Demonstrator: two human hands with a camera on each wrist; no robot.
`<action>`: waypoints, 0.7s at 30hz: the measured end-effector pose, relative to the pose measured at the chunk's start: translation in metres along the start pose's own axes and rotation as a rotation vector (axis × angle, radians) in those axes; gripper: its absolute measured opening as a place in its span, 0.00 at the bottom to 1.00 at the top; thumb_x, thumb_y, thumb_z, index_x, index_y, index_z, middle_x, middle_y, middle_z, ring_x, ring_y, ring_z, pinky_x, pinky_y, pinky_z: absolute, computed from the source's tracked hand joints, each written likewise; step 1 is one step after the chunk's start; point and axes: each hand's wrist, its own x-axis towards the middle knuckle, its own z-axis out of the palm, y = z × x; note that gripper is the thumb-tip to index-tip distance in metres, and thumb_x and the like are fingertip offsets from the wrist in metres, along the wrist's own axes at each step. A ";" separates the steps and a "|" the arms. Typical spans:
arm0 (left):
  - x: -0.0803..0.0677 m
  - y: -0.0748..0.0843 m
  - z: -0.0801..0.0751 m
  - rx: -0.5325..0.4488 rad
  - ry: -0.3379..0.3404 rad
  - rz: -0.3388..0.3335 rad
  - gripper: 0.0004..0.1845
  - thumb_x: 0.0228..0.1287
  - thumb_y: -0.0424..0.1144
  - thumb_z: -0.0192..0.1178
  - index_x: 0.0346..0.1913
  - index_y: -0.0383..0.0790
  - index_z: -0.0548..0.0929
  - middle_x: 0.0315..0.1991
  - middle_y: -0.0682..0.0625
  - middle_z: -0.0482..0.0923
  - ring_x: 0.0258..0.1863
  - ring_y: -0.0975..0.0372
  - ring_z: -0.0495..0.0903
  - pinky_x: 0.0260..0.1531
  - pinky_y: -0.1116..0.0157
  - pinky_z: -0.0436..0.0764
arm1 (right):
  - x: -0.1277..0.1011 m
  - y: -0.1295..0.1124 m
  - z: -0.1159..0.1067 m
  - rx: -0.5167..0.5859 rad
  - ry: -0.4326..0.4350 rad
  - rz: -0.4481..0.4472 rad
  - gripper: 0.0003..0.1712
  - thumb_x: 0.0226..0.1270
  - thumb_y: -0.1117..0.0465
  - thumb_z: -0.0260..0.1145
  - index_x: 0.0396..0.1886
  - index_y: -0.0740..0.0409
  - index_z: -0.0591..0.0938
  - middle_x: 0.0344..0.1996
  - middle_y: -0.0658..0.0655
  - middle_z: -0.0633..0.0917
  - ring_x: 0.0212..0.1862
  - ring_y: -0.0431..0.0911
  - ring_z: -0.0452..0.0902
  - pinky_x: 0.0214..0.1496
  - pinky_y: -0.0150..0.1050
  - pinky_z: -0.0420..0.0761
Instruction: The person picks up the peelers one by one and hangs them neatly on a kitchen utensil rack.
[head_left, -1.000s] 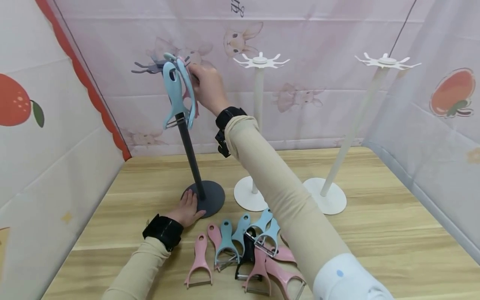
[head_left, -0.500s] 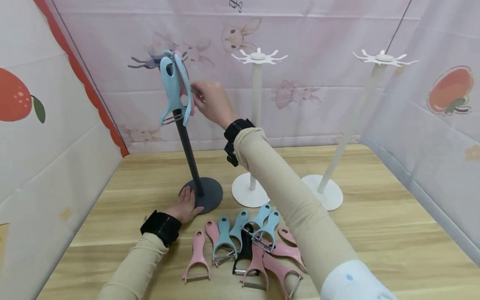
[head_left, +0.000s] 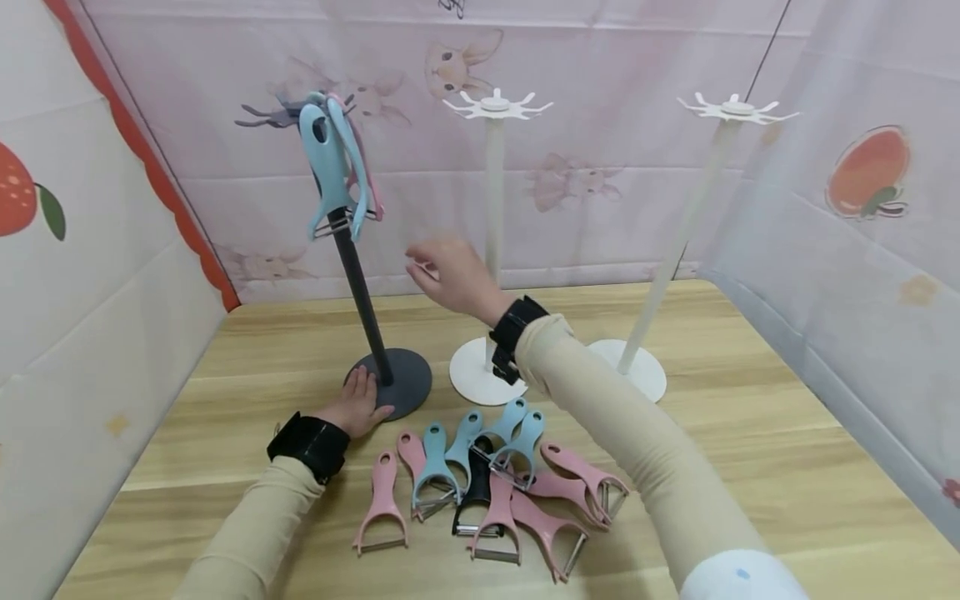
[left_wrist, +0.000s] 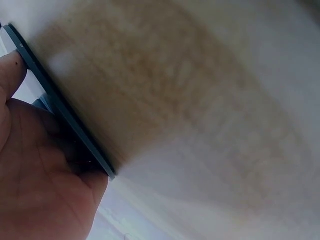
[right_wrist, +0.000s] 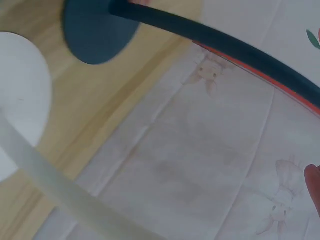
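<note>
My left hand point(head_left: 352, 406) rests with extended fingers on the round base point(head_left: 411, 385) of a dark grey hook stand, and the left wrist view shows the palm against that base's edge. From the stand's top hang a light blue peeler point(head_left: 325, 154), a second blue one point(head_left: 360, 179) and a pink peeler point(head_left: 378, 207) partly behind them. My right hand point(head_left: 456, 279) is in the air right of the dark stand, fingers loosely bent, holding nothing visible. Only a fingertip point(right_wrist: 313, 182) of it shows in the right wrist view.
Two white hook stands, a middle one point(head_left: 495, 167) and a right one point(head_left: 720, 167), stand farther right. In front lie several loose peelers, among them a pink peeler point(head_left: 384, 492), a blue peeler point(head_left: 435, 458) and a black peeler point(head_left: 478, 479). Printed cloth point(head_left: 615, 67) surrounds the wooden table point(head_left: 750, 400).
My right hand has let go of the pink peeler, now hanging on the dark stand, and moved down and right. My left hand stays on the base. The head view has shifted slightly.
</note>
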 end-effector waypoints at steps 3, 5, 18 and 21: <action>0.011 -0.015 0.011 -0.007 0.021 0.028 0.44 0.70 0.56 0.37 0.64 0.14 0.44 0.64 0.20 0.31 0.65 0.37 0.30 0.64 0.49 0.39 | -0.022 0.002 0.003 0.024 -0.025 -0.032 0.12 0.65 0.64 0.57 0.43 0.67 0.81 0.41 0.61 0.83 0.39 0.47 0.81 0.42 0.30 0.77; 0.014 -0.018 0.013 -0.008 0.016 0.024 0.45 0.69 0.58 0.36 0.64 0.14 0.44 0.64 0.20 0.31 0.65 0.37 0.30 0.64 0.49 0.39 | -0.036 0.004 0.005 0.047 -0.047 -0.043 0.11 0.65 0.65 0.57 0.41 0.67 0.82 0.40 0.61 0.83 0.39 0.47 0.81 0.41 0.29 0.77; -0.007 0.008 -0.003 0.039 0.016 0.009 0.36 0.71 0.43 0.42 0.61 0.10 0.47 0.63 0.18 0.35 0.64 0.34 0.35 0.63 0.46 0.45 | -0.129 0.018 0.015 0.114 -0.197 -0.001 0.10 0.63 0.66 0.60 0.39 0.68 0.82 0.35 0.61 0.84 0.38 0.49 0.81 0.37 0.32 0.80; -0.008 0.011 -0.004 0.033 0.018 0.014 0.35 0.71 0.43 0.42 0.61 0.10 0.47 0.63 0.18 0.35 0.64 0.34 0.35 0.63 0.46 0.44 | -0.150 0.022 0.013 0.125 -0.253 0.032 0.11 0.63 0.66 0.59 0.41 0.69 0.81 0.36 0.62 0.84 0.37 0.49 0.81 0.37 0.35 0.80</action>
